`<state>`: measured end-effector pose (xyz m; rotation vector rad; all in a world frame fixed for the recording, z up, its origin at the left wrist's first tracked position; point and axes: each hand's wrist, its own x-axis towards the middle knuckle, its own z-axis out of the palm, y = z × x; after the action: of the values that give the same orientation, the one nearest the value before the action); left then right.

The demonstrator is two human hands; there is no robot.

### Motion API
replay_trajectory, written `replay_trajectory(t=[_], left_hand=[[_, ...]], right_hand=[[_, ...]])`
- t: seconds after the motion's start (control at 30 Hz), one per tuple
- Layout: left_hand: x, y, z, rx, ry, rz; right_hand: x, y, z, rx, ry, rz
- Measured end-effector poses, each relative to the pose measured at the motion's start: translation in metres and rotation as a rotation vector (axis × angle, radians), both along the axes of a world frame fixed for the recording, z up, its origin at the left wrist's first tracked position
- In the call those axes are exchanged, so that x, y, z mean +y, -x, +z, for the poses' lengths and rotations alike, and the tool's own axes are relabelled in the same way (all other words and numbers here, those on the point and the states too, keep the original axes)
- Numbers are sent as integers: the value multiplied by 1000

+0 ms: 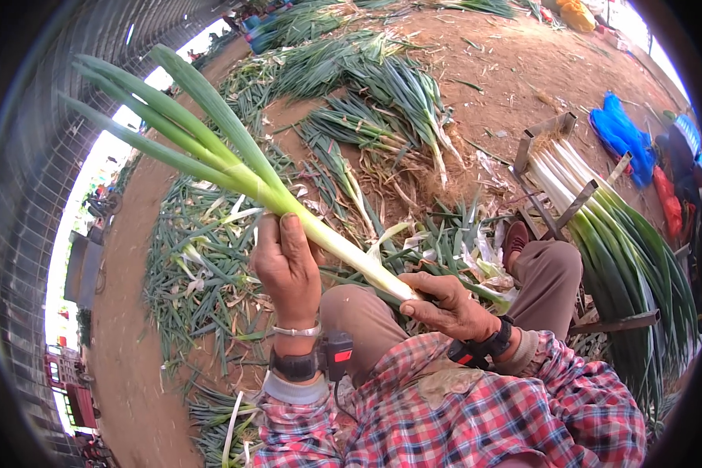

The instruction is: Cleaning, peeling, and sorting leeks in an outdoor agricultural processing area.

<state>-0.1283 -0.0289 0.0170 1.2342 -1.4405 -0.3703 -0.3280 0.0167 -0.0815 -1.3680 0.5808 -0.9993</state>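
Observation:
A single thick green onion point(331, 234) is held slantwise above my lap, its green leaves fanning to the upper left. My left hand point(288, 265) is closed round the stalk just below where the leaves part. At the white lower end, my right hand point(454, 306) pinches the stalk between thumb and fingers; the root tip is hidden there. A thin strip of pale peel sticks up from the shaft near my right hand. To my right, a bundle of green onions point(600, 210) lies in a metal rack point(573, 207), white ends at the far side, leaves hanging down towards me.
Untrimmed green onions point(413, 101) with roots lie in heaps on the dirt ground ahead. Cut leaves and peelings point(203, 265) cover the ground to my left and between my feet. A blue plastic bag point(622, 136) and a red bag point(666, 195) lie beyond the rack.

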Motion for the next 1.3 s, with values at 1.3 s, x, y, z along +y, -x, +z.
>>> replay_trajectory(t=[1.3], left_hand=[[-27, 6, -10, 871, -204, -604]], right_hand=[[-25, -37, -5, -863, -650, 4]])
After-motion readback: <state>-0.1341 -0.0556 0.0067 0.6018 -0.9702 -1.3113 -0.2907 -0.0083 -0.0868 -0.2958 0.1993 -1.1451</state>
